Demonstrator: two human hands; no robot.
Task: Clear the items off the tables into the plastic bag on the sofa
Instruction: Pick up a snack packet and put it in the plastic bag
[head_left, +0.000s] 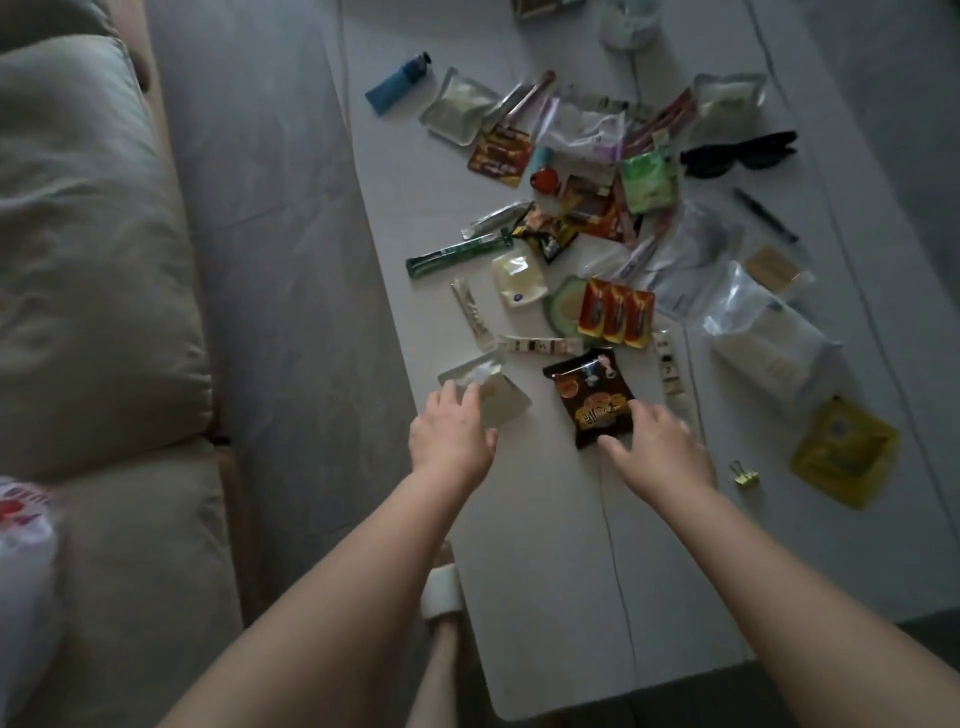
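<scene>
A white table (550, 571) carries several small packets and sachets. My left hand (451, 434) lies on the near edge of a pale silvery pouch (498, 389), fingers spread over it. My right hand (657, 447) rests with spread fingers on the lower end of a dark brown snack packet (587, 395). Neither packet is lifted off the table. The white plastic bag (23, 545) with red print sits on the beige sofa (93, 260) at the lower left, only partly in view.
Further back lie a red triple packet (616, 312), a green stick (449, 254), a blue tube (397, 83), black sunglasses (737, 154), a pen (763, 214), clear bags (769, 343), a yellow pouch (844, 457) and a binder clip (744, 474). Grey floor (270, 260) separates sofa and table.
</scene>
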